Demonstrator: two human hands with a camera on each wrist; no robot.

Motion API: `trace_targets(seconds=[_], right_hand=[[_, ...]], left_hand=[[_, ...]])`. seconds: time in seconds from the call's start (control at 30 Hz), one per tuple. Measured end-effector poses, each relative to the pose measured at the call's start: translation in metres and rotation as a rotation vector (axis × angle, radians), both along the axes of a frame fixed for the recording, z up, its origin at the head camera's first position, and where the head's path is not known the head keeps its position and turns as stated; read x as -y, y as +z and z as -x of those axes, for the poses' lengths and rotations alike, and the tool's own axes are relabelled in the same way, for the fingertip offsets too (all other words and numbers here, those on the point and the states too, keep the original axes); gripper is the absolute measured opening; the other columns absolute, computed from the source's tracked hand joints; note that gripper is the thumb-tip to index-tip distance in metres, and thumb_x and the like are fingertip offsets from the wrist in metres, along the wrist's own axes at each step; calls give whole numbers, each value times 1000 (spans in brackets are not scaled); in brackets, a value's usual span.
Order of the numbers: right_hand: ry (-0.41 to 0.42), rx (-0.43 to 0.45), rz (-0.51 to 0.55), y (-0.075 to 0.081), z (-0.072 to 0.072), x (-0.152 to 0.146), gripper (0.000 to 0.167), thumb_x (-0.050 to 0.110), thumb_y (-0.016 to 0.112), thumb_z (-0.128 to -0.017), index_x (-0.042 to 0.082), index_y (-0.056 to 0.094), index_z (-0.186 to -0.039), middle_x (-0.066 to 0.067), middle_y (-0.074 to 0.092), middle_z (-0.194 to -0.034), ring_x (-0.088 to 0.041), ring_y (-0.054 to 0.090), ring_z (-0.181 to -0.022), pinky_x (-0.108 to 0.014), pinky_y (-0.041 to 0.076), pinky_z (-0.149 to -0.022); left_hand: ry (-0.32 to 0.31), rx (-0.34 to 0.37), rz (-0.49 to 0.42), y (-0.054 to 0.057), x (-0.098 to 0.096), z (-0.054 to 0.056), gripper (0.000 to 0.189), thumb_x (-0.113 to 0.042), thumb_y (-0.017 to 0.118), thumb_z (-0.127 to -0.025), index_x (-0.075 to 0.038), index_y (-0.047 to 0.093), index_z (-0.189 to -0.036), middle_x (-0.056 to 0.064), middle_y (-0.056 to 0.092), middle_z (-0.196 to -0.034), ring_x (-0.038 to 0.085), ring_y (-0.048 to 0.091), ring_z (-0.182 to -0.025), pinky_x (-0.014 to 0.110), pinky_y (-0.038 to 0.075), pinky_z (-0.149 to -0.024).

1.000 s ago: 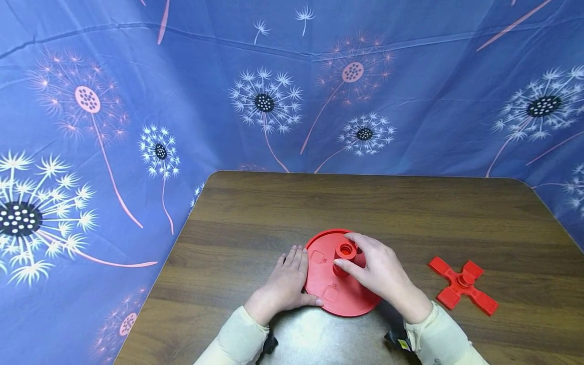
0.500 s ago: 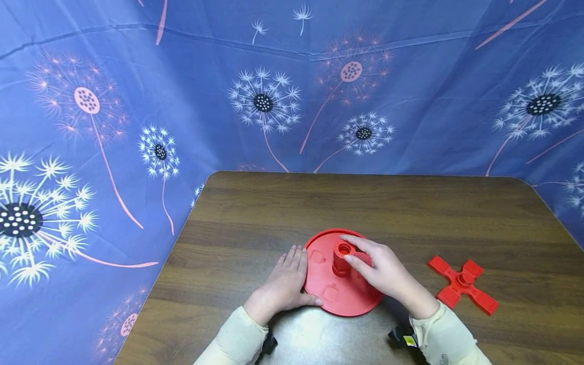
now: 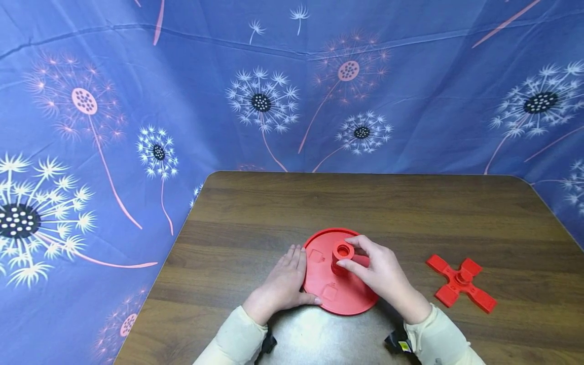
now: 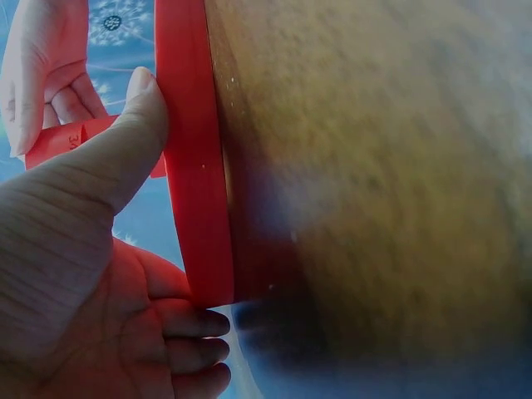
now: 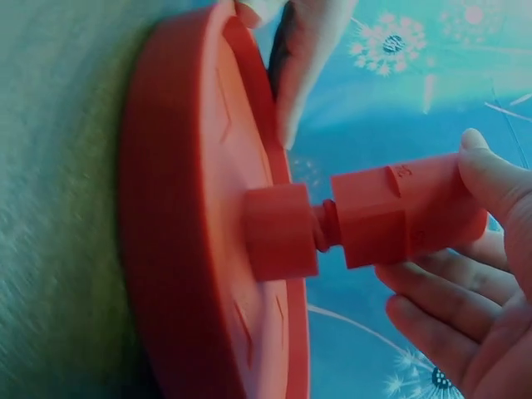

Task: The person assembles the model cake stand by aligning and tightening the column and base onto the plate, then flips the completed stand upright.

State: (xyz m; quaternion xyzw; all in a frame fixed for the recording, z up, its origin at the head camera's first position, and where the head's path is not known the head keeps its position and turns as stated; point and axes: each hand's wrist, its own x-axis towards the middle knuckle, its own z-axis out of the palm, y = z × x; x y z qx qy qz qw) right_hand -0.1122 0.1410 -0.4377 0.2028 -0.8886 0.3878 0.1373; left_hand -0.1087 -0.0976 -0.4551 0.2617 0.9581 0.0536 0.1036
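Observation:
A round red plastic disc [image 3: 349, 298] with a raised rim lies on the table. My left hand [image 3: 284, 280] rests against its left edge, fingers straight along the rim and thumb over the near side. From the disc's middle rises a short collar [image 5: 281, 237], and a hollow red tube [image 5: 374, 218] stands above it. Bare screw thread [image 5: 326, 224] shows in the gap between tube and collar in the right wrist view. Near its top, my right hand [image 3: 385, 274] pinches the tube between thumb and fingers.
Right of the disc, a red cross-shaped piece [image 3: 463, 282] with a round stub at its centre lies on the brown wooden table [image 3: 255, 213]. Behind the table hangs a blue dandelion-print cloth [image 3: 196, 76].
My right thumb shifts from the tube's near left side round to the right, then back to the left now. The left hand stays against the disc.

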Motion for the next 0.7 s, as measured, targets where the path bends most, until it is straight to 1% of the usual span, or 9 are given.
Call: trace_targets(seconds=[0.13, 0.33, 0.43, 0.6, 0.7], right_hand=[[-57, -53, -23, -2, -3, 5, 49, 29, 88, -70, 15, 63, -110, 0, 71, -103, -17, 72, -83, -37, 59, -71], [-120, -114, -35, -6, -5, 10, 49, 33, 89, -68, 15, 64, -106, 2, 72, -96, -13, 71, -78, -36, 57, -67], [-118, -118, -26, -7, -5, 10, 51, 32, 89, -68, 14, 62, -107, 0, 72, -96, -13, 71, -78, -35, 58, -67], [-86, -101, -9, -7, -3, 10, 62, 30, 89, -70, 11, 56, -119, -4, 72, -100, -14, 72, -77, -36, 59, -69], [-88, -106, -46, -6, -2, 9, 65, 32, 87, -71, 11, 56, -125, -4, 71, -103, -16, 72, -78, -39, 58, -68]], left_hand=[[-4, -7, 3, -1, 0, 0, 112, -69, 66, -77, 8, 28, -149, 25, 28, -154, 36, 25, -144, 41, 27, -116], [-1, -6, -5, -2, 0, 1, 112, -69, 66, -77, 8, 28, -149, 25, 28, -154, 36, 25, -144, 42, 27, -115], [1, -1, -5, -2, 0, 1, 112, -69, 66, -77, 8, 27, -149, 25, 28, -154, 36, 24, -144, 42, 27, -116], [3, 10, -10, -1, 0, 0, 112, -69, 66, -78, 8, 27, -149, 25, 27, -155, 36, 24, -144, 41, 25, -116], [8, 19, -13, 0, 0, 0, 112, -69, 66, -78, 7, 26, -150, 25, 27, -155, 36, 23, -145, 41, 25, -116]])
